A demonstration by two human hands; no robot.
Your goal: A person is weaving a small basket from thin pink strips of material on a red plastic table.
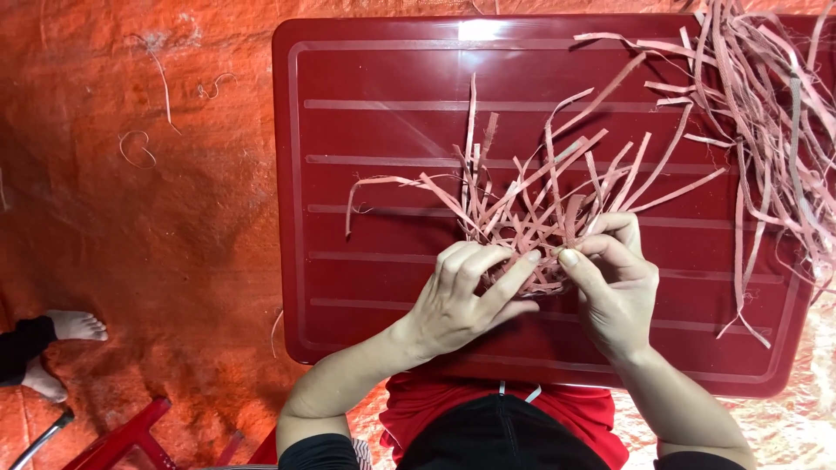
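Note:
A woven bundle of pink strips (531, 213) lies on a dark red plastic table (366, 130), its loose ends fanning up and outward. My left hand (470, 292) presses on the bundle's near edge, index finger stretched to the right. My right hand (614, 274) pinches strips at the bundle's right side, thumb tip nearly meeting the left index finger. The woven core is partly hidden under both hands.
A heap of loose pink strips (775, 113) lies at the table's far right corner. An orange tarp (131, 226) with a few stray strips covers the floor. Another person's bare feet (65, 344) show at left, with a red stool's frame (122, 439) below.

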